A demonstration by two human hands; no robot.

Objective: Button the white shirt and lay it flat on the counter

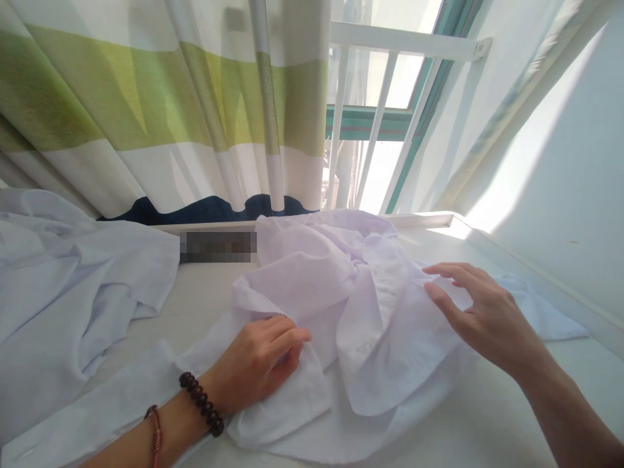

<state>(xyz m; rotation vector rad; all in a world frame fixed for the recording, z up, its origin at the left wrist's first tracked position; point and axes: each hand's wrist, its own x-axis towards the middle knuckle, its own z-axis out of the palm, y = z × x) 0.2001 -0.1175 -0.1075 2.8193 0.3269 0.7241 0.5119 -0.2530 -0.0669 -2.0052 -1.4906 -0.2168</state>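
Observation:
A crumpled white shirt (312, 266) lies spread over a pale flat surface, with a stitched strip of doubled cloth running down its middle. My left hand (268, 354) rests on the near left part of it, its fingers curled and closed on a fold of the cloth. Over the right side of the shirt is my right hand (480, 305), thumb and fingers apart, the fingertips close to or touching a raised bit of fabric. One long piece of the cloth stretches to the lower left, under my left forearm. Another part lies beyond my right hand.
More white cloth (88, 279) is heaped at the left. A white and green curtain (160, 104) hangs behind, beside a white railing (404, 40) and a window. A low raised rim (424, 221) borders the surface, with a white wall (575, 195) at right.

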